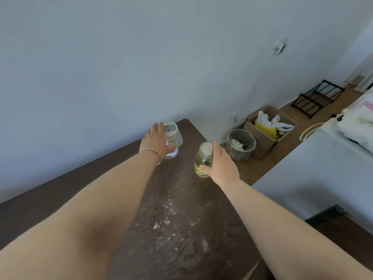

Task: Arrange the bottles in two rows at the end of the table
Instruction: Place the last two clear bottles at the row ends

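A clear bottle with a white cap point(173, 136) stands near the far corner of the dark wooden table point(181, 229). My left hand point(156, 141) wraps around its left side, thumb across the front. A second bottle point(203, 160), holding yellowish liquid under a white round lid, stands upright close to the table's right edge. My right hand point(223, 165) grips it from the right, thumb low on the glass. Both bottles rest on the tabletop, about a hand's width apart.
A wall runs along the table's far side. Beyond the right edge, on the floor, stand a glass bin point(240, 145) and a cardboard box point(268, 130) with bags. A white counter point(314, 174) lies to the right. White specks dot the tabletop.
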Demonstrator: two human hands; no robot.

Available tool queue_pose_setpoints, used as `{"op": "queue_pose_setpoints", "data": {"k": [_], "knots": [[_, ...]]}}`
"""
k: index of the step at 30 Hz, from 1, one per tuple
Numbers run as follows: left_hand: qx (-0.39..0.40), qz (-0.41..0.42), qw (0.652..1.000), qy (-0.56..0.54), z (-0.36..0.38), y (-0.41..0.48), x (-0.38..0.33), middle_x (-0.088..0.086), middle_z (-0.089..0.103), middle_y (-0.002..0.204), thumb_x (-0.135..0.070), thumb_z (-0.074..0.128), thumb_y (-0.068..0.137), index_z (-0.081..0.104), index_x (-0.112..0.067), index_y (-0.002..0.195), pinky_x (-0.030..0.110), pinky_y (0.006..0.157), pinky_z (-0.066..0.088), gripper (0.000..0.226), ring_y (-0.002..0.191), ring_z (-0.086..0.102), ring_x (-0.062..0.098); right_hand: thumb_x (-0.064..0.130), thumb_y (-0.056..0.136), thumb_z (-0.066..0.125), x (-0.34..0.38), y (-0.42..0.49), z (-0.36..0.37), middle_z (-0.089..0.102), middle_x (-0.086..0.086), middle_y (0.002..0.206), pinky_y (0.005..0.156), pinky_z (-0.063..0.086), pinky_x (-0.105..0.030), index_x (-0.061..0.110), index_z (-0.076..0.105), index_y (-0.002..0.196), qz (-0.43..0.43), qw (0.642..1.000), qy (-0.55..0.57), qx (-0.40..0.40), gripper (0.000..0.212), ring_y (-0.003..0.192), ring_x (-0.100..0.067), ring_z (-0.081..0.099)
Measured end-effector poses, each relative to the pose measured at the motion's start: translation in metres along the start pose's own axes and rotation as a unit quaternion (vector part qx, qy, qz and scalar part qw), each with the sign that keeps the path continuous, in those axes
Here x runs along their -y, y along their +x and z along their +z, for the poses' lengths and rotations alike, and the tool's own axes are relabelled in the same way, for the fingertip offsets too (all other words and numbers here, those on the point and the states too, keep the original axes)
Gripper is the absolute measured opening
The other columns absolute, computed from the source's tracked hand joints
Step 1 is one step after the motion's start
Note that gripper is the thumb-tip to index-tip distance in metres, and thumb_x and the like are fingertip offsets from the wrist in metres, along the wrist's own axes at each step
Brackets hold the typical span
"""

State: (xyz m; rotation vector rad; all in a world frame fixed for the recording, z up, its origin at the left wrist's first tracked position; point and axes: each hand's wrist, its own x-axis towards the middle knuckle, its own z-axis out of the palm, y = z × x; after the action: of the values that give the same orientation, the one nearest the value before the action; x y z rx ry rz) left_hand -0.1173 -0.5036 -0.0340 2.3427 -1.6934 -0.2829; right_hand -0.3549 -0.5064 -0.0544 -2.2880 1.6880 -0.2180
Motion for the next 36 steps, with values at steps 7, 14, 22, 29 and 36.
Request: {"op": "queue_pose_setpoints", "data": {"k": [7, 14, 22, 29, 36], "knots": [[-0.009, -0.084, 0.964, -0.251, 0.026, 0.028, 0.009, 0.006, 0.038, 0.143, -0.04, 0.083, 0.067, 0.022, -0.017, 0.147, 0.04, 0.1, 0.042, 0.104, 0.123, 0.047, 0.028, 0.048, 0.076, 0.081, -0.006, 0.013, 0.023, 0.055, -0.002, 0.134, 0.097, 0.048, -0.03, 0.02, 0.04, 0.138, 0.069, 0.978, 0.19, -0.058, 0.08, 0.122, -0.02, 0.056], [-0.02, -0.125, 0.914, -0.387, 0.034, 0.025, 0.01, -0.003, 0.054, 0.121, -0.037, 0.083, 0.058, 0.034, -0.035, 0.131, 0.038, 0.092, 0.051, 0.089, 0.105, 0.057, 0.021, 0.046, 0.075, 0.082, -0.006, 0.016, 0.031, 0.058, 0.001, 0.13, 0.09, 0.04, -0.02, 0.021, 0.042, 0.134, 0.106, 0.957, 0.265, -0.045, 0.076, 0.119, -0.017, 0.057], [-0.043, -0.112, 0.923, -0.365, 0.028, -0.008, 0.013, -0.006, 0.057, 0.114, -0.044, 0.082, 0.059, 0.038, -0.039, 0.127, 0.03, 0.082, 0.047, 0.081, 0.098, 0.057, 0.02, 0.046, 0.075, 0.082, -0.002, 0.007, 0.023, 0.059, -0.002, 0.131, 0.098, 0.048, -0.032, 0.02, 0.044, 0.133, 0.11, 0.962, 0.247, -0.045, 0.075, 0.119, -0.02, 0.058], [-0.051, -0.141, 0.918, -0.368, 0.009, -0.066, 0.014, -0.006, 0.057, 0.118, -0.045, 0.083, 0.059, 0.037, -0.037, 0.131, 0.035, 0.087, 0.05, 0.085, 0.103, 0.058, 0.02, 0.045, 0.073, 0.084, 0.01, -0.029, 0.007, 0.061, 0.0, 0.127, 0.094, 0.047, -0.031, 0.022, 0.047, 0.128, 0.093, 0.959, 0.264, -0.042, 0.07, 0.116, -0.021, 0.058], [-0.087, -0.173, 0.903, -0.384, -0.021, -0.153, 0.011, -0.005, 0.057, 0.118, -0.048, 0.086, 0.052, 0.035, -0.036, 0.136, 0.035, 0.084, 0.051, 0.099, 0.101, 0.058, 0.02, 0.047, 0.069, 0.085, 0.027, -0.083, -0.017, 0.064, 0.002, 0.12, 0.093, 0.048, -0.035, 0.023, 0.051, 0.124, 0.041, 0.955, 0.29, -0.033, 0.069, 0.113, -0.022, 0.059]]}}
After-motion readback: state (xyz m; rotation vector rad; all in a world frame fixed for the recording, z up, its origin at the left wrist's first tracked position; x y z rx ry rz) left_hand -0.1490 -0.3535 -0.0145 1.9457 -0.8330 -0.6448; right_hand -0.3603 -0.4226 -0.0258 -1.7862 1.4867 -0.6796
